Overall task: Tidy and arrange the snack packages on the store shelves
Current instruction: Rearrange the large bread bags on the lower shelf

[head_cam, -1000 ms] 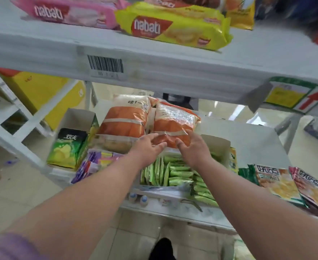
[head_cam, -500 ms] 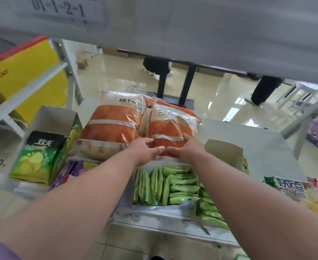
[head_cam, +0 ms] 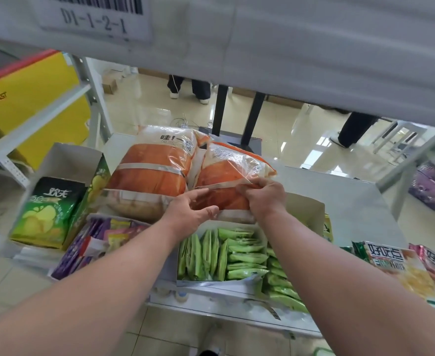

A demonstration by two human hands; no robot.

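Two large orange-and-clear snack bags lie side by side on the white lower shelf (head_cam: pixel 352 201). The left bag (head_cam: pixel 149 173) rests flat. My right hand (head_cam: pixel 265 199) pinches the clear plastic of the right bag (head_cam: pixel 226 173) near its front right edge, lifting that side. My left hand (head_cam: pixel 188 214) sits at the same bag's front left corner, thumb and fingers around its edge. In front of the bags stands an open white box of green packets (head_cam: pixel 221 255).
A green chip bag (head_cam: pixel 47 209) stands in an open box at the left, purple packets (head_cam: pixel 88 247) beside it. Biscuit packs (head_cam: pixel 396 268) lie at the right. The upper shelf's edge (head_cam: pixel 288 47) hangs close overhead. People's legs stand beyond the shelf.
My view dropped below the upper shelf. My right hand moved to the right bag's right side and pinched its plastic; the bag's right end has lifted.
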